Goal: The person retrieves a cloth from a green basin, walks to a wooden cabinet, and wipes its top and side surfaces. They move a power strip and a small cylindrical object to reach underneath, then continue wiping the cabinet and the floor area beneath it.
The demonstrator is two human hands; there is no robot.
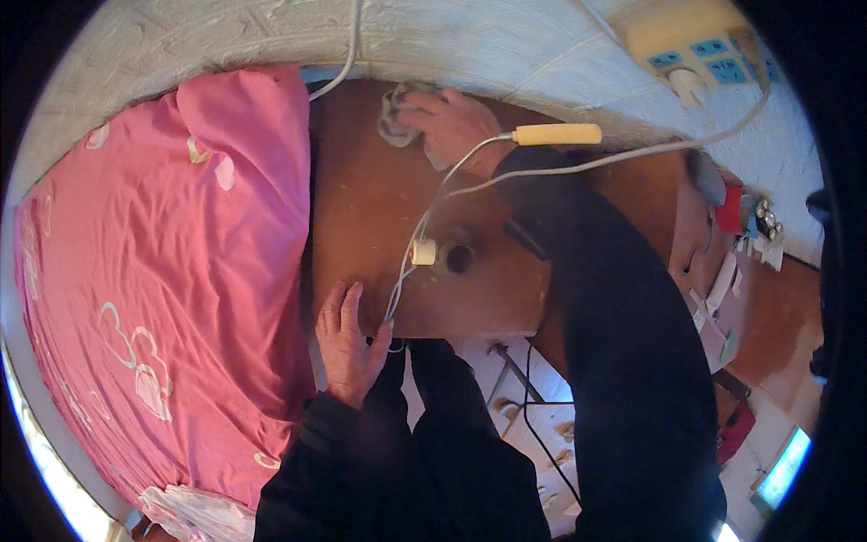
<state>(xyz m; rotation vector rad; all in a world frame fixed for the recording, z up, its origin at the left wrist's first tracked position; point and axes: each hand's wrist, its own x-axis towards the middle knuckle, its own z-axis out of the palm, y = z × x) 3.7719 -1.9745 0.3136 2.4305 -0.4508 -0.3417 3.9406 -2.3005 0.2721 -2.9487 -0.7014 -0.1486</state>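
On the far part of a brown wooden tabletop [366, 203], close to the wall, my right hand [457, 129] presses down on a crumpled greyish cloth [399, 125]. My left hand [349, 339] rests at the near left edge of the tabletop, fingers apart, its thumb by some thin white cords. A white cable [535, 171] crosses above my right forearm. Beside it lies a pale yellow stick-like power strip or handle [557, 134] with a thin cord. A small cream-coloured block [424, 252] on the cords sits next to a round dark object [459, 258].
A bed with a pink heart-patterned cover [203, 271] adjoins the tabletop on the left. A socket panel with a white plug [687, 85] is on the wall at upper right. Small items lie on another surface [698, 251] at right. A dark cord [527, 406] hangs below.
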